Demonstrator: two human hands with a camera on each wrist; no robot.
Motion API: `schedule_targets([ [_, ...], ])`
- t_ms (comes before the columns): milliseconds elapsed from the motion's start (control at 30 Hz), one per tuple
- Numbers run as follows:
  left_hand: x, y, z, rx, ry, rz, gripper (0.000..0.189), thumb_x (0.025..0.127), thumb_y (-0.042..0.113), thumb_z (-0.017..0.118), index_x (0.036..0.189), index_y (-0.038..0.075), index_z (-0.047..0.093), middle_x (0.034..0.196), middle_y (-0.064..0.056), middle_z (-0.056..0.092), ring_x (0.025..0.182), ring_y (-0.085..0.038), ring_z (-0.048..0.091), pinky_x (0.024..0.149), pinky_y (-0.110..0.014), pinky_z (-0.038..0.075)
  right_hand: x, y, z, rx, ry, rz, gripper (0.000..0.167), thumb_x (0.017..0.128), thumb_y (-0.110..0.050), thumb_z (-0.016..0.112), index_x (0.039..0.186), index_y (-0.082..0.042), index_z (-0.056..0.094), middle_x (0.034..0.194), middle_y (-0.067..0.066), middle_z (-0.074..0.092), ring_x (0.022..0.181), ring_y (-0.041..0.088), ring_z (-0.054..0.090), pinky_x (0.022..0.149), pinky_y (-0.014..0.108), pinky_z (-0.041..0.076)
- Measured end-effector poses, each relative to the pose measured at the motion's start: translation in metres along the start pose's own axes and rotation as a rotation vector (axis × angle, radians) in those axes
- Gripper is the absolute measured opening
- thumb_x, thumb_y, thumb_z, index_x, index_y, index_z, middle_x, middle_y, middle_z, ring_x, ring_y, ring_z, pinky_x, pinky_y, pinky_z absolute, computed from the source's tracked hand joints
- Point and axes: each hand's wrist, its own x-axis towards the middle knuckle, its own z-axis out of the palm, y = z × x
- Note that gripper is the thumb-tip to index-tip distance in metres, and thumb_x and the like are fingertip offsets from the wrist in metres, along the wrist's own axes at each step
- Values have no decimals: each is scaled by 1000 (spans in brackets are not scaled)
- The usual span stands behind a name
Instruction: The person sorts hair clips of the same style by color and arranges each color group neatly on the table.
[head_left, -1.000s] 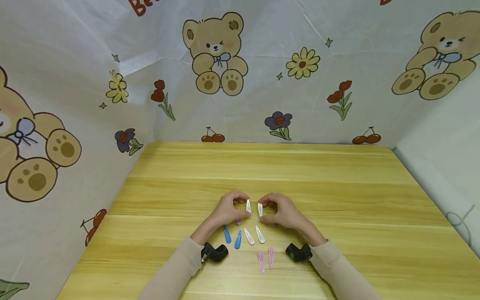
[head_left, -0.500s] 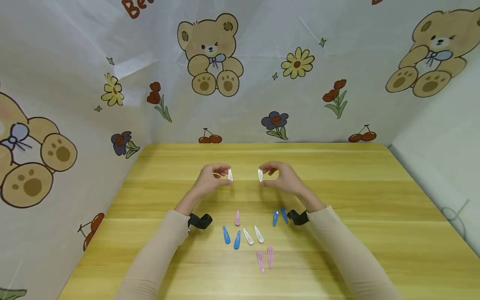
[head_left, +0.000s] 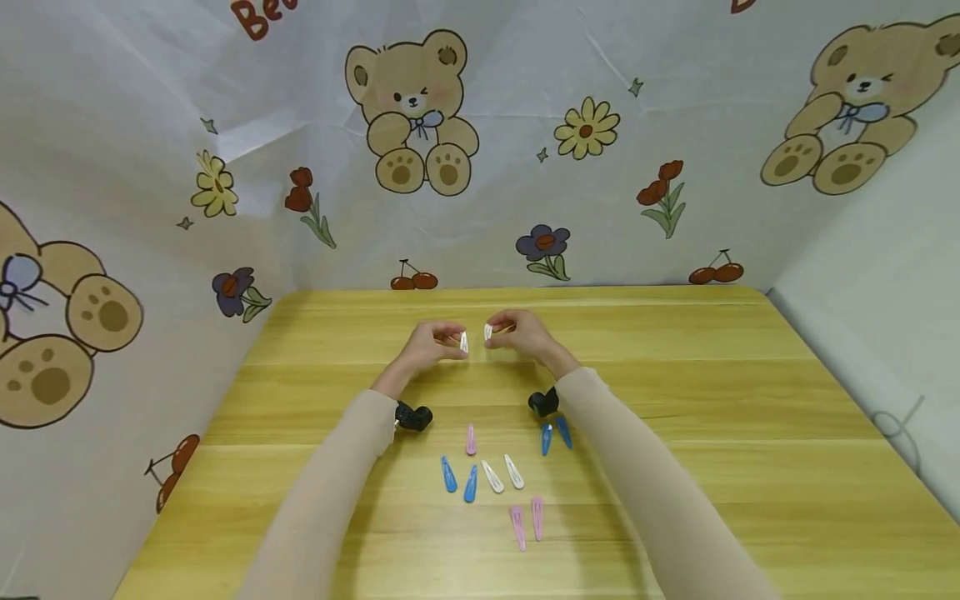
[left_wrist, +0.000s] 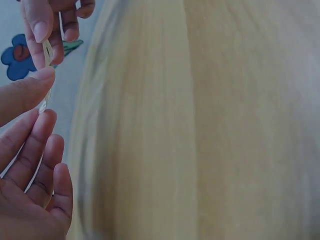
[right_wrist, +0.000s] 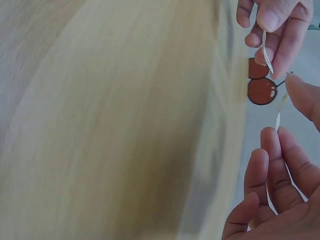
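Two white snap hair clips are held up over the far part of the wooden table (head_left: 337, 392). My left hand (head_left: 429, 343) pinches one white hair clip (head_left: 464, 342) by its ends, between thumb and fingertips. Facing it, my right hand (head_left: 521, 333) pinches the other white hair clip (head_left: 488, 332) in the same way. A small gap separates the two clips in the head view. In the right wrist view, the right hand's clip (right_wrist: 278, 117) shows edge-on, slightly bent, below the left hand's clip (right_wrist: 266, 55).
Nearer on the table lie two white clips (head_left: 513, 472), a blue pair (head_left: 470, 483) to the left, another blue pair (head_left: 547, 439) to the right, two pink clips (head_left: 537, 519) in front and a single pink clip (head_left: 471, 439) behind. A bear-print cloth (head_left: 480, 225) hangs behind the table.
Both hands have lifted their white clips forward, away from the clips on the table. They spread apart, then the right hand came left, bringing the two clips close together again.
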Motion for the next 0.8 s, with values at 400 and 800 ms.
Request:
schedule_targets([
  [400,3,-15,6,15,12,-29,47,77,6,82,122,2,67,106,-11,68,94,-18,56,78,-25,44,13,11,21,-19,-20,1,43,79,-8,80,119,0,66,107,14,67,94,18,59,76,21,45],
  [800,2,-19,10,114,24,16,45,77,9,82,120,3,68,108,-11,65,98,-22,59,84,-31,48,11,13,28,-92,-23,-9,40,77,-9,82,114,-2,68,102,10,67,89,16,57,76,21,43],
])
